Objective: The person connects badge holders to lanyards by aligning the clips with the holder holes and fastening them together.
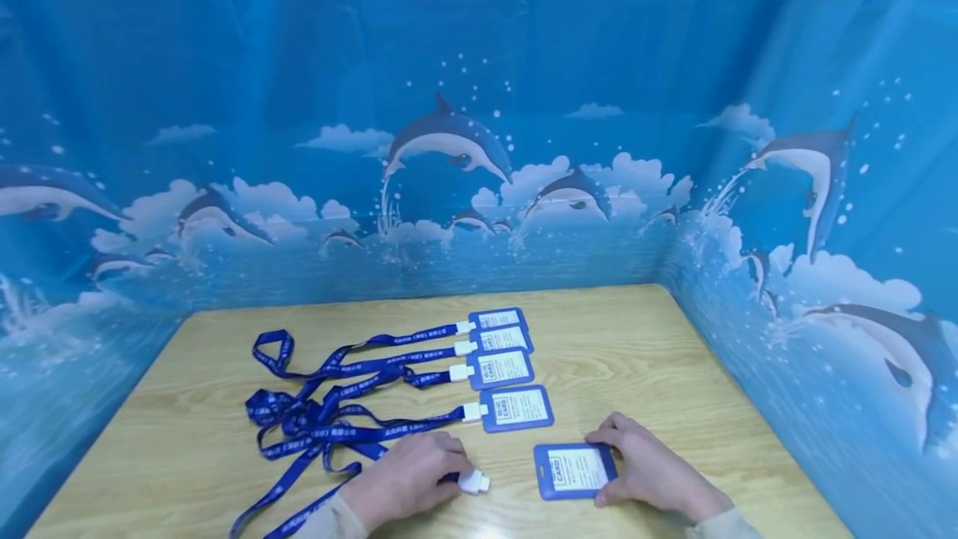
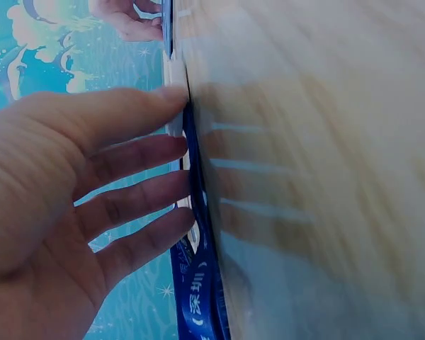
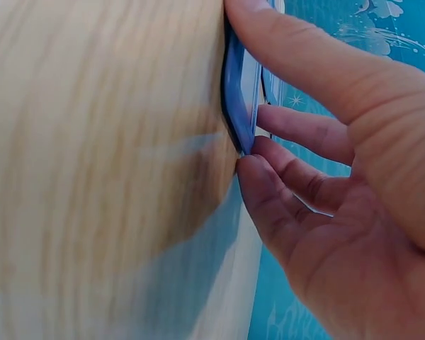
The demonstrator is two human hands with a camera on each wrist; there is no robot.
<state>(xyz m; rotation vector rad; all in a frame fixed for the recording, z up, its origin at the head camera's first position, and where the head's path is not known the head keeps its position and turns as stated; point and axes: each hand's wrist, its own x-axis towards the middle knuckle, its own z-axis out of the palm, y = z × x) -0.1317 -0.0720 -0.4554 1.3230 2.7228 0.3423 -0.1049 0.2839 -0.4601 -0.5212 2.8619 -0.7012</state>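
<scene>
Near the front of the table, my left hand (image 1: 412, 477) pinches the white plastic clip (image 1: 473, 482) of a blue lanyard between thumb and fingers. In the left wrist view the lanyard strap (image 2: 198, 297) trails along the wood below the fingertips. My right hand (image 1: 653, 468) grips the right end of a blue badge holder (image 1: 575, 471) with a white card in it, thumb on the near corner and fingers on the far one. The holder lies at the tabletop, its slotted end facing the clip; a gap separates the two. The right wrist view shows the holder edge-on (image 3: 235, 92).
Behind the hands, several blue badge holders (image 1: 518, 407) lie in a column, white clips at their left ends. Their lanyards (image 1: 314, 422) run left and tangle together on the wooden table (image 1: 636, 339). A blue dolphin-print curtain (image 1: 479, 256) stands around the back and sides.
</scene>
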